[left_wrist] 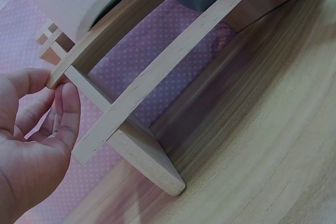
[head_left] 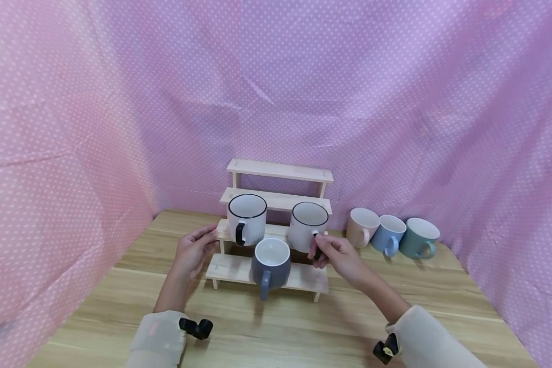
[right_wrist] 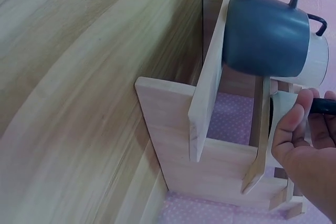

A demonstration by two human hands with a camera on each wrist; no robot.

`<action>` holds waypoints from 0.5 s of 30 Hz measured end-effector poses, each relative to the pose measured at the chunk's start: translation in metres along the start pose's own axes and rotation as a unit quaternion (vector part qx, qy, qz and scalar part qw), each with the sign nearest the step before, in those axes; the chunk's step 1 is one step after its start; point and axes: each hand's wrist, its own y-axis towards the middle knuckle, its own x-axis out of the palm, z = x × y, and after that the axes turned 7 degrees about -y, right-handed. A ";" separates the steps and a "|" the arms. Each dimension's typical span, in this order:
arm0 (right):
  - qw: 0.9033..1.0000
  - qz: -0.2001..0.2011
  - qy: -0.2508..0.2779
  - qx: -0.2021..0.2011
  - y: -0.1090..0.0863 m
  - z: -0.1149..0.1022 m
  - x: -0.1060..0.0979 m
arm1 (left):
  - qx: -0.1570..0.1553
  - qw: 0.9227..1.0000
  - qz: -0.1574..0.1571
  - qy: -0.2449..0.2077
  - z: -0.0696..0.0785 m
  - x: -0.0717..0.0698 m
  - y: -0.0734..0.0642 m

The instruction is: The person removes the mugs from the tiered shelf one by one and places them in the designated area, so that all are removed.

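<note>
A stepped wooden shelf [head_left: 230, 268] with several tiers stands on the table. My left hand [head_left: 192, 253] pinches the left end of its second tier from the bottom; in the left wrist view the thumb lies at the board's end [left_wrist: 59, 73] with fingers beneath. On that tier, toward the left, sits a white mug with black rim and handle [head_left: 253, 227]. A matching white mug [head_left: 303, 232] is at the tier's right end, and my right hand [head_left: 342, 258] grips its black handle. A grey-blue mug [head_left: 276, 273] sits mid-way along the lowest tier, handle facing me.
Right of the shelf, a pink mug [head_left: 356, 232], a light blue mug [head_left: 384, 240] and a green mug [head_left: 414, 245] stand in a row on the wooden table [head_left: 276, 337]. Pink dotted cloth [head_left: 276, 102] hangs behind and at both sides.
</note>
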 end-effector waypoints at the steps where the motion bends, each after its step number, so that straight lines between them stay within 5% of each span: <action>1: 1.000 0.003 0.004 0.003 -0.001 0.001 -0.001 | 0.000 1.000 0.002 0.001 0.000 0.001 0.000; 15: 0.997 0.054 0.038 0.047 -0.007 0.005 -0.019 | -0.005 1.000 0.004 0.011 0.000 0.000 0.001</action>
